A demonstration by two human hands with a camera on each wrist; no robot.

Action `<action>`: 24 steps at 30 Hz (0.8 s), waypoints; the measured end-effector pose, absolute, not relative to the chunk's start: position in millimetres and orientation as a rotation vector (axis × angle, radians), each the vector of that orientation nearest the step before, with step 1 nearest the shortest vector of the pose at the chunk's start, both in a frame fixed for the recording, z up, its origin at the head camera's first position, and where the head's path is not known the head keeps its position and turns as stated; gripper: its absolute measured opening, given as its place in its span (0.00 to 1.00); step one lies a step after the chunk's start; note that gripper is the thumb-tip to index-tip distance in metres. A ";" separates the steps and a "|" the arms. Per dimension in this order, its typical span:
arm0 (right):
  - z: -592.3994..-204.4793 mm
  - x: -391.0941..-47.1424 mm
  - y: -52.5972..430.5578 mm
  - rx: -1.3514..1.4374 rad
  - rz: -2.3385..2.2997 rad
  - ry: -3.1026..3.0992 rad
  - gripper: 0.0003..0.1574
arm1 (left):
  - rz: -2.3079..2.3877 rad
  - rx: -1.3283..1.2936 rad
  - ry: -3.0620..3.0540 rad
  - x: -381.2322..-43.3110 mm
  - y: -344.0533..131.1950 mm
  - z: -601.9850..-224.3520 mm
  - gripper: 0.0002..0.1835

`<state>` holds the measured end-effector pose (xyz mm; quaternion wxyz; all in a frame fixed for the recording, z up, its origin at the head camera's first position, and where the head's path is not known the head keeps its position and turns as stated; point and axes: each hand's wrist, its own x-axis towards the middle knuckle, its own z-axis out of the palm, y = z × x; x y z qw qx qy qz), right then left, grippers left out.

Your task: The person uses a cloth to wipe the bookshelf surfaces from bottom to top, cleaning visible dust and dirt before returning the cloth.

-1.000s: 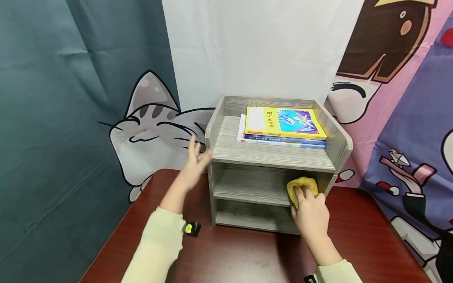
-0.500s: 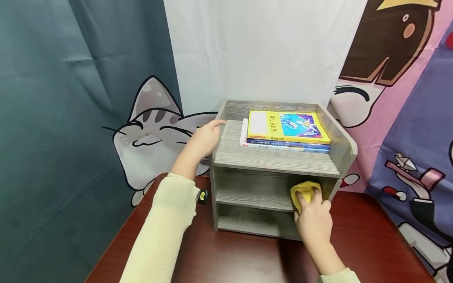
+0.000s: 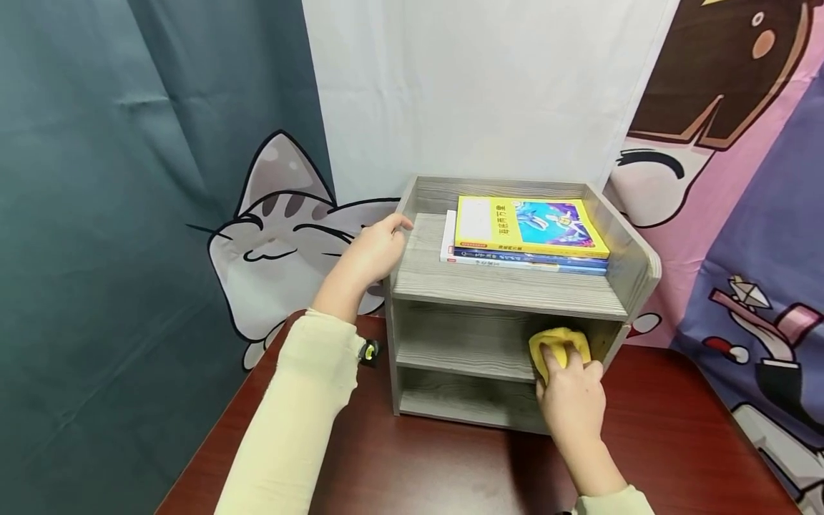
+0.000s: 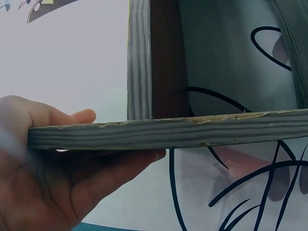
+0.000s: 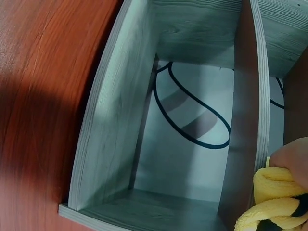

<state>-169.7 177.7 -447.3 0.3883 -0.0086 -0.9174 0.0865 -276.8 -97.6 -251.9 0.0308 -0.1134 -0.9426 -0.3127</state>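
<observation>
A small grey wood-grain desktop shelf [image 3: 508,297] stands on the table. At its upper left, my left hand [image 3: 376,247] grips the side panel [image 4: 168,134]; in the left wrist view the thumb lies on one face and the fingers on the other. My right hand [image 3: 571,393] holds a bunched yellow cloth [image 3: 558,347] at the right end of the middle compartment. The right wrist view shows the yellow cloth [image 5: 276,197] beside the divider board [image 5: 248,106], with most of the hand out of frame. The cloth's underside is hidden.
Several stacked books [image 3: 531,229], a yellow one uppermost, lie on the top shelf near its right side. Below is a dark red-brown table [image 3: 444,465]. Printed curtains with a cartoon cat [image 3: 283,236] hang behind and at both sides.
My left hand has come up and right from beside the shelf, its fingers spread before, and taken hold of the side panel. The right hand stays with the cloth in the middle compartment.
</observation>
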 end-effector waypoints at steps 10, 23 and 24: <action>-449.2 -173.8 174.8 -0.017 0.216 -2.325 0.31 | -0.905 -0.360 -2.866 -276.6 -95.7 -252.3 0.23; -451.2 -176.5 170.2 0.024 0.167 -2.292 0.32 | -0.903 -0.345 -2.851 -278.2 -96.5 -255.1 0.23; -451.4 -176.5 169.8 0.024 0.167 -2.295 0.32 | -0.903 -0.344 -2.852 -278.4 -96.5 -255.4 0.23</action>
